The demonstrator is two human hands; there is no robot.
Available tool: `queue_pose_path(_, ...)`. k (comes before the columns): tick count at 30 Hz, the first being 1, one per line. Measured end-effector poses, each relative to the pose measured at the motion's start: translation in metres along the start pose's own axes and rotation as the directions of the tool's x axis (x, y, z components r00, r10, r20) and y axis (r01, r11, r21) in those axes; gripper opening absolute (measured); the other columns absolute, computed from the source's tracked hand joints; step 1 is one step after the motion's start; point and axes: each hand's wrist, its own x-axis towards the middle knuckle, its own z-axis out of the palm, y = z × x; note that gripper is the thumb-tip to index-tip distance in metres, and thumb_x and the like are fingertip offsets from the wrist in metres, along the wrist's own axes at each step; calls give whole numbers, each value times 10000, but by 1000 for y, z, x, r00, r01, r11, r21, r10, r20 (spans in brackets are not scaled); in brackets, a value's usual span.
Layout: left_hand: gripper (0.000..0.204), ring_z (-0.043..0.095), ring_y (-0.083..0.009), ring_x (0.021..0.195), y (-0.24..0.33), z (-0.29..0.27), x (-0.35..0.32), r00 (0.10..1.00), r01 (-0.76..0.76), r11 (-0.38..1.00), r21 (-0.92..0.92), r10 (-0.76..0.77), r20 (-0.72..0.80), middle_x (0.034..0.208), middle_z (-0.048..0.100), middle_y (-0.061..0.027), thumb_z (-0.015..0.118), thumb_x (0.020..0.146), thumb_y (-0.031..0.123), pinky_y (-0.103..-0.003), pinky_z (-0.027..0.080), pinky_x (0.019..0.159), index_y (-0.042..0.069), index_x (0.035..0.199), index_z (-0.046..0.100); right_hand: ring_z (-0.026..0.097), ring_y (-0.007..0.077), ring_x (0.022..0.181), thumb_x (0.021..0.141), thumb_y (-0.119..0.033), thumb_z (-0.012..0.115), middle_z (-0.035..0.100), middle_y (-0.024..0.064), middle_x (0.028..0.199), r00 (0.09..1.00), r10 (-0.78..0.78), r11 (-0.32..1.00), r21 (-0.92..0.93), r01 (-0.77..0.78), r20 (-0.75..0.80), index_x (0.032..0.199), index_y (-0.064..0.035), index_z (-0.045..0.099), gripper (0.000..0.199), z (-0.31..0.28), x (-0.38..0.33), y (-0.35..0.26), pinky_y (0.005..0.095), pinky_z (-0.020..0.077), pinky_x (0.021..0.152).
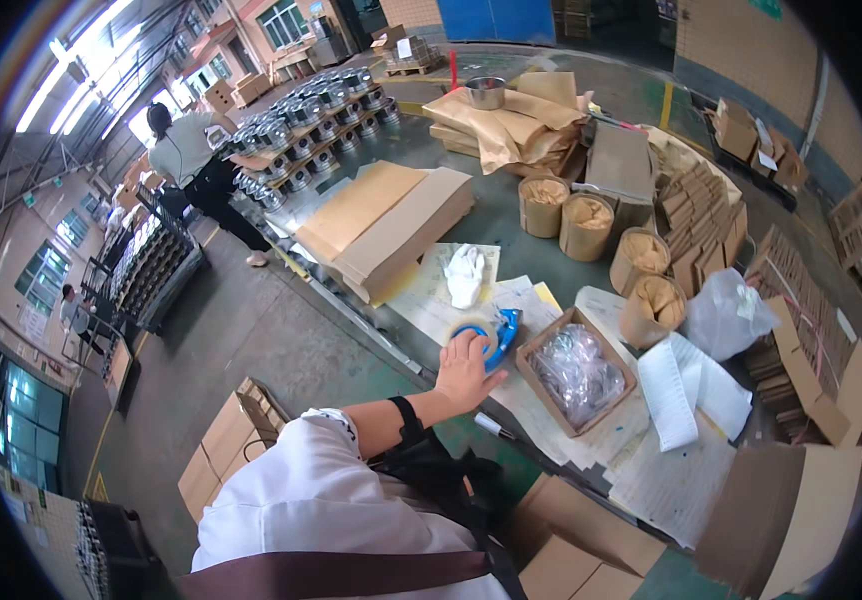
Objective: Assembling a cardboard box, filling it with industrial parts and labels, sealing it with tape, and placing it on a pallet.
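My left hand (463, 374) reaches over the near edge of the table, with its fingers curled over a blue tape dispenser (507, 332) with a roll of tape. The thumb points off to the right side. Papers lie under and around the dispenser, and a crumpled white glove or cloth (464, 276) rests just beyond it. To the right sits an open cardboard box (546, 396) filled with crumpled clear plastic bags (583, 366). A white-and-dark marker (493, 427) lies near the table edge below the hand. My right hand is not visible.
Flat cardboard (391, 225) lies beyond the papers. Several paper-filled brown cylinders (588, 226) stand right of it, near a plastic bag (731, 310) and stacked cardboard dividers (699, 215). A metal bowl (486, 93) tops brown paper. Another person (191, 165) stands by shelved metal parts (296, 125).
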Motion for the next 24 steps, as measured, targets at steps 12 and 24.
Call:
queue_pose_path(12,351,616,-349,965,-73,14,35,910,106,938,329,-225,347,1013,662,-129,512,909,390,-498,451,806,86,1047,624,121,375,1422,993,-456,242,137,184,1550,884,81,994,31,-108,461,1487,-60,177,637,-2,-5,5,530,131,1119)
queue_pose_path(24,435,522,-126,965,209,37,-234,106,432,606,-668,702,705,1080,558,-46,586,941,305,-301,462,850,4,1223,448,171,261,1432,985,-449,309,289,159,1508,919,196,333,858,-391,343,1422,-112,371,555,37,-11,70,506,32,1139)
